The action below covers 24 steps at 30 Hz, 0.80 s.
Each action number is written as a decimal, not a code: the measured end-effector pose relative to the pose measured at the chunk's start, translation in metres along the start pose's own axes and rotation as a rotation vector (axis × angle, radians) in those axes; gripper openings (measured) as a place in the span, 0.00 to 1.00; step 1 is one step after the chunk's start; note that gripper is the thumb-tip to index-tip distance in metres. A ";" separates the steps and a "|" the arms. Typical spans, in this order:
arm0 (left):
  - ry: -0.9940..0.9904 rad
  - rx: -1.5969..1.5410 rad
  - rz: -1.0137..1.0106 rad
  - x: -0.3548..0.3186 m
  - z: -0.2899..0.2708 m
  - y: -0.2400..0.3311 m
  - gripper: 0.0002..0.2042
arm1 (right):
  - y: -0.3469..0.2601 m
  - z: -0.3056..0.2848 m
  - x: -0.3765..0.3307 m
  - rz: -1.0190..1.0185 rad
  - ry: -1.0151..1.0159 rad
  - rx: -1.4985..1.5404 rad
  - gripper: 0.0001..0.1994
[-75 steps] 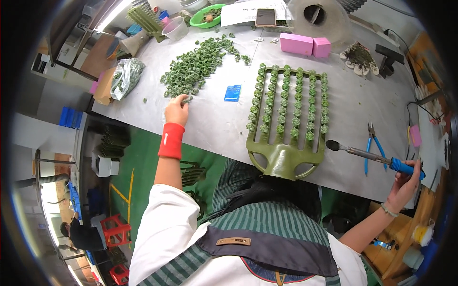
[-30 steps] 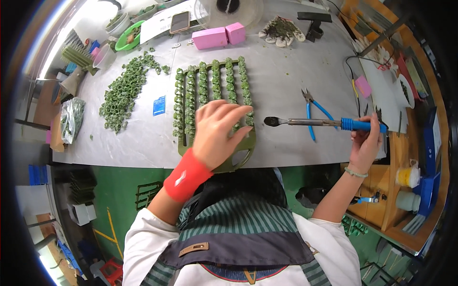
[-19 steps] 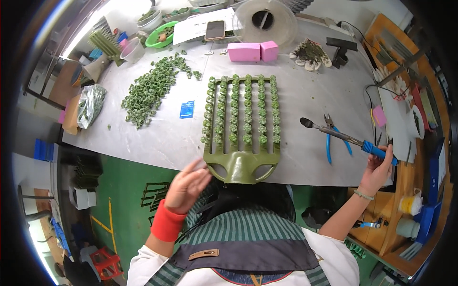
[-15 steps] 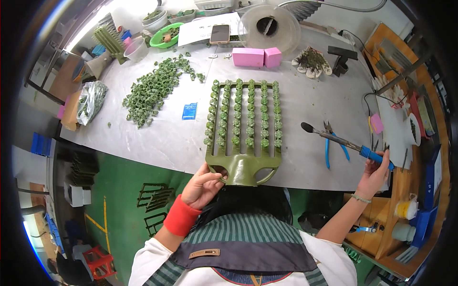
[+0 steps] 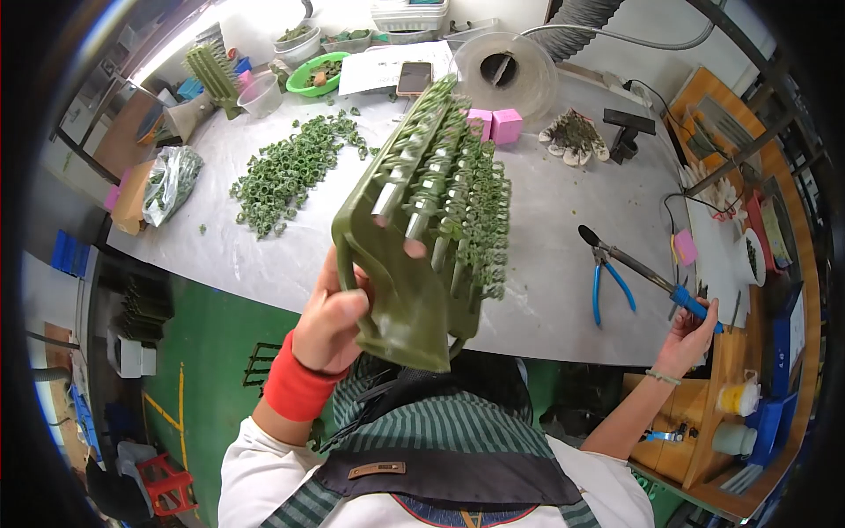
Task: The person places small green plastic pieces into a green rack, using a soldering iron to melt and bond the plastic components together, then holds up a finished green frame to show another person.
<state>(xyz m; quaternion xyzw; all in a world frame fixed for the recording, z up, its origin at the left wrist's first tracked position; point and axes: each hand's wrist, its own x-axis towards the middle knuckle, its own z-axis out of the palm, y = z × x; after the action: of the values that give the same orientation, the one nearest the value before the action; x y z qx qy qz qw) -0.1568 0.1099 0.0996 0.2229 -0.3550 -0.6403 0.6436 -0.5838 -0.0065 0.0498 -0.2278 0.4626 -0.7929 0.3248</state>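
Note:
My left hand [image 5: 332, 321], below a red wristband, grips the side loop of an olive-green comb-shaped rack [image 5: 400, 308]. Raised off the table's front edge, the rack is tilted and turned partly on its side. Small green textured pieces [image 5: 480, 198] line its long prongs in rows, slightly blurred. At the right table edge my right hand [image 5: 689, 339] is closed on the blue handle of a soldering-iron-like tool [image 5: 638, 264] with a dark, spoon-shaped tip pointing up and left. Just left of that tool lie blue-handled pliers [image 5: 611, 286], their handles spread.
Loose green pieces [image 5: 286, 176] lie heaped on the grey table [image 5: 546, 308] at left, beside a filled plastic bag [image 5: 170, 187]. Behind the rack are a phone [image 5: 415, 77], pink blocks [image 5: 507, 127] and a round clear guard [image 5: 528, 88]. Dirty gloves [image 5: 574, 138] lie farther right.
My left hand has lifted the rack from lying flat and tipped it onto its side, toward me. The right hand, still holding the tool, has shifted slightly lower.

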 end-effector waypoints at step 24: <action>-0.350 1.907 -0.051 0.079 0.035 -0.141 0.28 | 0.012 0.003 0.013 0.055 -0.052 0.052 0.14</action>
<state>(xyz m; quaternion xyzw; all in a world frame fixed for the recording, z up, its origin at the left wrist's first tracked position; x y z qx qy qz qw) -0.2821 0.0272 0.0307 0.5605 -0.8109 -0.1213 0.1163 -0.5872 -0.0221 0.0419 -0.2271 0.4391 -0.7893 0.3642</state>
